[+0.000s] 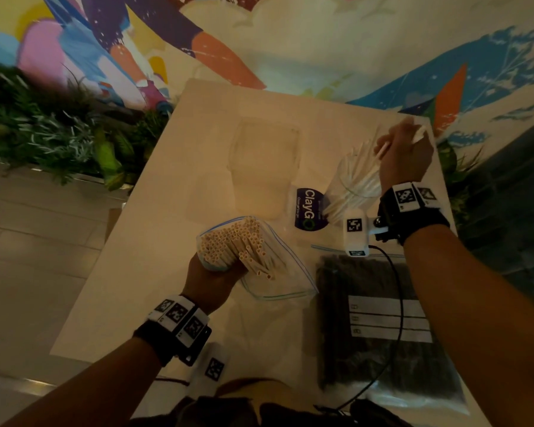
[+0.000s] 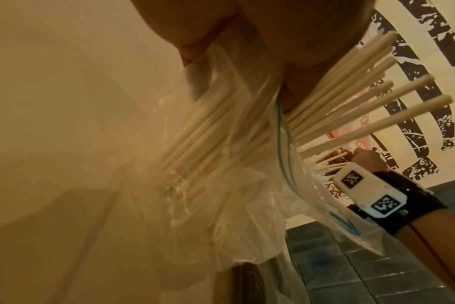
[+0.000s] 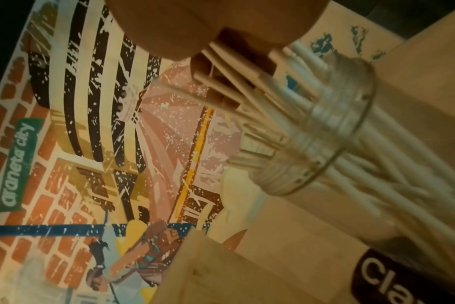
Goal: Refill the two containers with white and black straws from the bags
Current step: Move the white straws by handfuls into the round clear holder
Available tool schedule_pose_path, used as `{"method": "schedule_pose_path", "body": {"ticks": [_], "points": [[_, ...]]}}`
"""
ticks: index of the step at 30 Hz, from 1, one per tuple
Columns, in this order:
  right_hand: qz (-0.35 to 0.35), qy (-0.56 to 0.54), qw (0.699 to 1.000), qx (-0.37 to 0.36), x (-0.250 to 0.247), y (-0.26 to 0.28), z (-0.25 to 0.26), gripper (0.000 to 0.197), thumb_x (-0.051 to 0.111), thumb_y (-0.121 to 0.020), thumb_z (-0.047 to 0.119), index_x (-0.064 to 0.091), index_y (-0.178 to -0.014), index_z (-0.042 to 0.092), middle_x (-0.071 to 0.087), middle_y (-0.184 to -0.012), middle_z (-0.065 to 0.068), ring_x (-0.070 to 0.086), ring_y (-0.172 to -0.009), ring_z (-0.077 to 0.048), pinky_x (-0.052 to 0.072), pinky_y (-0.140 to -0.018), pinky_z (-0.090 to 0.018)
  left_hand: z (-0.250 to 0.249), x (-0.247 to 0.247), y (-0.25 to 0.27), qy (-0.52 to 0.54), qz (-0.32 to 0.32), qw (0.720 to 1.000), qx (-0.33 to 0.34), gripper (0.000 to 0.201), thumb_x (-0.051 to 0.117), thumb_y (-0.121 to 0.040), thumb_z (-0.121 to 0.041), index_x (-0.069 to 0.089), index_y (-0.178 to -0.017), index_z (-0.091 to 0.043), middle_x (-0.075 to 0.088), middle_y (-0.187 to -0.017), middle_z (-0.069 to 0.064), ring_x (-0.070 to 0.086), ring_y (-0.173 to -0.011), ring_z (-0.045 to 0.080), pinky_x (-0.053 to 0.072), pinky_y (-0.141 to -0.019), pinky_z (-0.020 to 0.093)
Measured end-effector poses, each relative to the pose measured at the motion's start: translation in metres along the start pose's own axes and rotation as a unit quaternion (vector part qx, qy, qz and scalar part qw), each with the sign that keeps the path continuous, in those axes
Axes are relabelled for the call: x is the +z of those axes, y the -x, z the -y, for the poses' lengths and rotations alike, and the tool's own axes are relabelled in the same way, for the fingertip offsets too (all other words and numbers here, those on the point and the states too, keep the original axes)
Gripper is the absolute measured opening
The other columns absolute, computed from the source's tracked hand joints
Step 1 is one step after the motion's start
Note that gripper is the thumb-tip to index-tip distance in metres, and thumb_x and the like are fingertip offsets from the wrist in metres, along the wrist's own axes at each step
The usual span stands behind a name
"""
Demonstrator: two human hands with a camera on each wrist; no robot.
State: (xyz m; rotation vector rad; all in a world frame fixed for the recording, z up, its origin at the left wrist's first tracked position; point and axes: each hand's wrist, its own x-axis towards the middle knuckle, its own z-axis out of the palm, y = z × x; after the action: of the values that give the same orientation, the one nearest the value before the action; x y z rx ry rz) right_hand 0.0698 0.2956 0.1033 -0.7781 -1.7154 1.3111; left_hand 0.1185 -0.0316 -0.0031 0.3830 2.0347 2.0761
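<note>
The right hand [image 1: 404,155] pinches a few white straws [image 3: 229,82] just above the clear jar [image 1: 349,183], their long axis slanting down into its mouth among those already inside; the left hand [image 1: 211,280] grips the open bag of white straws [image 1: 253,257] nearer the body, ends up; the bag of black straws [image 1: 379,322] lies flat, untouched, under the right forearm

I see a pale table [image 1: 167,241] at centre frame. A painted mural wall [image 1: 290,41] spans 10 to 2 o'clock, lettered "araneta city" [image 3: 17,164] in the right wrist view. Green foliage [image 1: 43,127] sits at 9 o'clock, dark floor tiles [image 1: 506,180] at 3 o'clock.
</note>
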Motion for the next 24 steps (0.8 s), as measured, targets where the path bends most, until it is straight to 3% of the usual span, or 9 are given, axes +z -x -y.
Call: {"method": "schedule_pose_path", "body": {"ticks": [4,8,10,12,13,15,18,21,24], "points": [[0.013,0.024,0.999,-0.018,-0.001,0.000,0.002,0.032,0.056,-0.083,0.057,0.056,-0.090,0.026,0.066,-0.070,-0.002,0.062,-0.058,-0.020,0.057,-0.065,-0.044,0.002,-0.002,-0.001,-0.007,-0.001,1.000,0.002,0.056,0.077,-0.066,-0.051,0.063,-0.115,-0.026,0.067,-0.116,0.003,0.062,-0.110,0.021,0.052,-0.091,0.046],[-0.018,-0.041,0.998,-0.035,0.002,-0.004,0.015,0.022,0.047,-0.093,0.039,0.053,-0.077,0.026,0.059,-0.060,0.003,0.054,-0.051,-0.018,0.048,-0.054,-0.032,0.004,-0.002,-0.002,-0.027,0.000,1.000,0.000,0.056,0.076,-0.068,-0.050,0.062,-0.116,-0.026,0.065,-0.118,0.008,0.061,-0.111,0.024,0.050,-0.091,0.052],[-0.016,-0.019,0.999,-0.033,0.001,-0.005,0.013,0.031,0.039,-0.096,0.033,0.054,-0.071,0.025,0.059,-0.058,0.004,0.054,-0.050,-0.019,0.051,-0.055,-0.038,0.004,-0.002,-0.002,-0.030,0.000,1.000,-0.002,0.062,0.076,-0.068,-0.051,0.062,-0.119,-0.018,0.065,-0.118,0.009,0.061,-0.111,0.023,0.050,-0.091,0.053],[0.015,0.030,0.999,-0.023,-0.001,-0.005,0.006,0.029,0.037,-0.091,0.037,0.056,-0.072,0.026,0.062,-0.063,0.003,0.058,-0.054,-0.022,0.056,-0.061,-0.048,0.004,-0.002,-0.002,-0.022,-0.003,1.000,-0.009,0.067,0.077,-0.066,-0.050,0.061,-0.119,-0.013,0.065,-0.118,0.010,0.061,-0.111,0.024,0.051,-0.090,0.053],[0.031,0.060,0.997,-0.023,-0.002,-0.005,0.004,0.029,0.037,-0.085,0.040,0.060,-0.078,0.024,0.065,-0.069,0.001,0.062,-0.061,-0.024,0.056,-0.067,-0.049,0.003,-0.002,-0.002,-0.019,-0.004,1.000,-0.013,0.067,0.077,-0.065,-0.051,0.061,-0.118,-0.013,0.065,-0.118,0.009,0.061,-0.111,0.024,0.051,-0.090,0.053],[0.032,0.124,0.991,-0.046,-0.003,-0.002,0.004,0.044,0.037,-0.080,0.044,0.065,-0.102,0.016,0.071,-0.089,-0.004,0.066,-0.080,-0.023,0.055,-0.079,-0.043,0.001,-0.002,-0.001,-0.018,-0.006,1.000,-0.018,0.066,0.078,-0.064,-0.052,0.062,-0.117,-0.015,0.066,-0.117,0.009,0.062,-0.111,0.023,0.051,-0.090,0.052],[0.026,0.144,0.979,-0.142,-0.009,0.018,0.023,0.054,0.050,-0.085,0.040,0.053,-0.129,0.009,0.065,-0.118,-0.006,0.060,-0.103,-0.011,0.050,-0.091,-0.031,0.002,-0.003,-0.001,-0.016,-0.011,1.000,-0.023,0.069,0.078,-0.064,-0.052,0.061,-0.118,-0.013,0.065,-0.117,0.009,0.062,-0.111,0.021,0.051,-0.090,0.052],[0.088,0.095,0.971,-0.202,-0.019,0.065,0.044,0.044,0.062,-0.088,0.024,0.052,-0.127,0.006,0.063,-0.118,-0.002,0.059,-0.105,-0.006,0.049,-0.089,-0.023,0.001,-0.004,-0.001,-0.012,-0.010,1.000,-0.025,0.064,0.079,-0.063,-0.052,0.062,-0.118,-0.023,0.065,-0.119,0.008,0.060,-0.113,0.021,0.050,-0.092,0.052],[0.262,0.050,0.956,-0.120,-0.031,0.125,0.053,0.025,0.069,-0.082,0.017,0.063,-0.106,0.022,0.067,-0.092,0.010,0.063,-0.080,-0.001,0.053,-0.077,-0.023,0.000,-0.003,-0.001,-0.015,-0.013,0.999,-0.031,0.058,0.078,-0.059,-0.059,0.063,-0.112,-0.041,0.066,-0.118,0.000,0.061,-0.112,0.019,0.050,-0.093,0.048]]}}
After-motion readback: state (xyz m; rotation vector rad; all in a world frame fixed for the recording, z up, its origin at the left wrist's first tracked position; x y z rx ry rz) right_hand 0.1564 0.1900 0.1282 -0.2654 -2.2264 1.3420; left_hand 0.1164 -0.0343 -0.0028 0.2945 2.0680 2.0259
